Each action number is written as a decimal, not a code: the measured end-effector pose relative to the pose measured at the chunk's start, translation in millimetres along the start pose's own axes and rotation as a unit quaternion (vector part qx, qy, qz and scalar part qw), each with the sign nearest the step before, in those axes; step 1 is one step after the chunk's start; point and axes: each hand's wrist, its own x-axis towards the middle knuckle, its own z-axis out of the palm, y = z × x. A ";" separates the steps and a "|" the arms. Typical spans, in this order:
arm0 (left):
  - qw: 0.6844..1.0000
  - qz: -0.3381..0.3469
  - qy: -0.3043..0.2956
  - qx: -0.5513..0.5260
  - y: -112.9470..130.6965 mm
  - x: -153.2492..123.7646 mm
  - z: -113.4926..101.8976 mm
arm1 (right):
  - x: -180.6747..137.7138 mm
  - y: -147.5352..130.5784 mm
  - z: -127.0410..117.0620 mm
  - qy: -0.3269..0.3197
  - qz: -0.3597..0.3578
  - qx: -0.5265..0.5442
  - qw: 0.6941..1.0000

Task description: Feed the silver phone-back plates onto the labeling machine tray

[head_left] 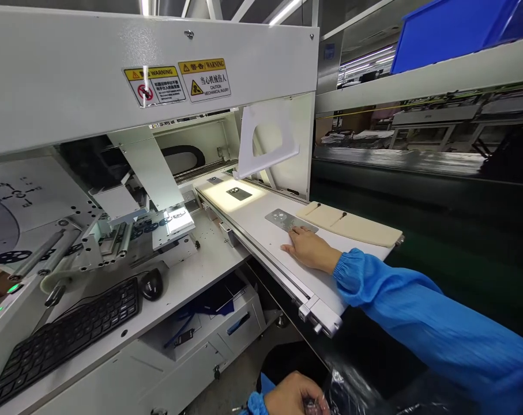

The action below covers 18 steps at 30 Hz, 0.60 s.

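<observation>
My right hand [311, 249], in a blue sleeve, rests with fingers outstretched on the near end of a flat grey plate [282, 218] with round holes. The plate lies on a white conveyor belt [261, 230] beside a cream guide board [352, 225]. Farther up the belt, a dark plate [239, 193] with a camera-like cutout lies in a lit patch, and another plate [214, 180] is beyond it. At the bottom edge, my left hand [293, 395] is curled shut on crumpled clear plastic film [352, 389]; the fingertips are partly cut off by the frame.
A white machine housing [92, 63] with warning labels spans above the belt. On the left are film rollers [123, 236], a keyboard [71, 334] and a mouse [151, 284]. A dark green conveyor [460, 225] runs along the right, with a blue bin [447, 34] above.
</observation>
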 end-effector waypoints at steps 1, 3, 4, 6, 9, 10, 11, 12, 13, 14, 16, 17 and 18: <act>1.000 -0.001 -0.003 0.002 -2.1 0.1 -0.1 | 1.2 -0.1 0.2 0.001 0.001 0.001 1.000; 1.000 -0.003 -0.002 0.006 -4.1 -0.3 -0.7 | 2.8 -0.2 0.4 0.003 0.002 0.004 1.000; 1.000 -0.002 0.000 0.007 -4.0 -0.7 -1.1 | 3.2 -0.1 0.4 0.004 0.002 0.005 1.000; 1.000 0.005 0.003 0.008 -2.1 -1.5 -1.8 | 3.4 0.6 1.0 0.004 0.003 0.008 1.000; 1.000 0.018 0.003 0.009 1.3 -2.0 -2.5 | 4.3 2.5 3.2 0.008 0.003 0.011 1.000; 1.000 0.017 0.001 0.010 1.9 -1.8 -2.6 | 5.2 3.2 3.8 0.009 0.003 0.013 1.000; 1.000 0.016 0.000 0.011 2.0 -1.4 -2.5 | 6.1 3.5 3.9 0.011 0.002 0.015 1.000; 1.000 0.015 0.000 0.012 1.7 -0.8 -2.2 | 6.6 3.4 3.1 0.014 0.003 0.017 1.000; 1.000 0.016 -0.001 0.013 1.4 0.0 -1.6 | 5.9 2.6 1.1 0.018 0.004 0.018 1.000; 1.000 0.020 -0.001 0.013 1.2 1.0 -0.8 | 3.0 1.2 -2.1 0.022 0.007 0.017 1.000; 0.999 0.040 0.005 0.019 3.0 3.4 1.7 | -13.0 -2.9 -11.3 0.043 0.001 0.027 0.999; 0.998 0.054 0.010 0.024 5.7 4.4 3.0 | -27.9 -4.7 -16.2 0.057 -0.008 0.039 0.998; 0.997 0.070 0.019 0.031 10.0 5.1 4.3 | -47.7 -5.5 -20.1 0.081 -0.028 0.067 0.994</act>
